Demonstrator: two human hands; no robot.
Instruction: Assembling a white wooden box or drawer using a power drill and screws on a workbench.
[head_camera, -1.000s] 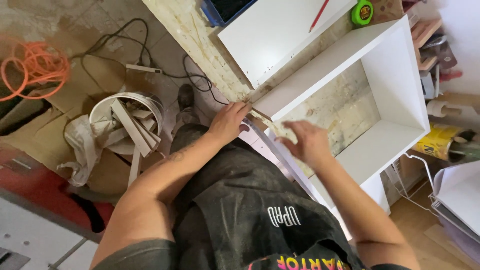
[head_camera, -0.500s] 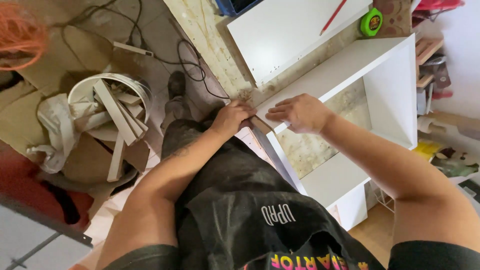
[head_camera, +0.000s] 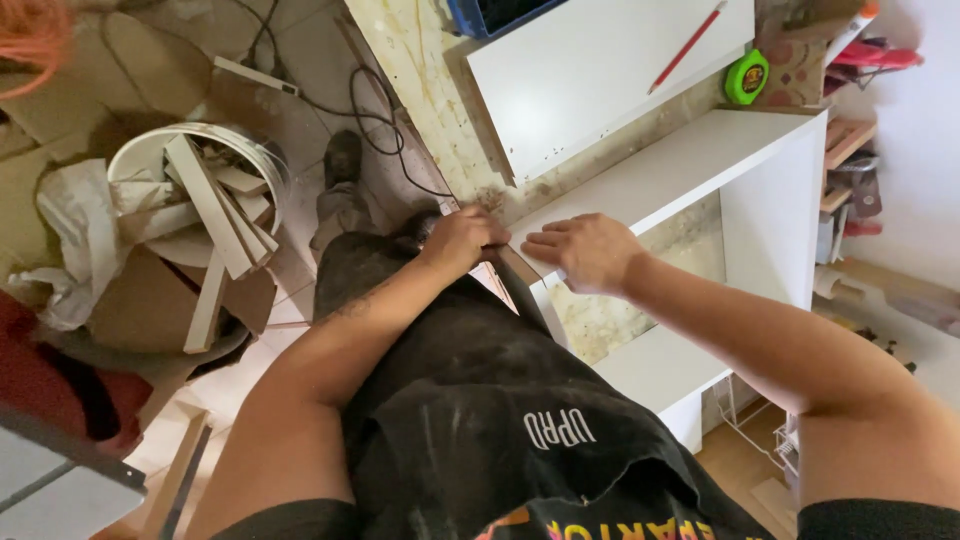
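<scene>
White cabinet frame (head_camera: 700, 170) lies on the speckled table (head_camera: 420, 60), open side up, its near corner just in front of the person's body. Right hand (head_camera: 585, 250) rests flat on the frame's near-left panel, fingers (head_camera: 548, 240) stretched out and together, gripping nothing. Left hand (head_camera: 462, 240) sits just beside it at the panel's corner, fingers curled closed over the edge; whether they pinch anything small there cannot be told. The two hands are near each other without clearly touching.

Farther off on the table lies a loose white board (head_camera: 600, 70) with a red pencil (head_camera: 685, 48) on it, and to its right a green tape measure (head_camera: 746, 78) stands just past the frame's far corner. A blue box (head_camera: 480, 15) shows at the far edge.

On the floor to the left, a white bucket (head_camera: 200, 190) holds white board offcuts, with crumpled cardboard around it. A black cable (head_camera: 370, 100) trails across the floor near a dark shoe (head_camera: 342, 158).
</scene>
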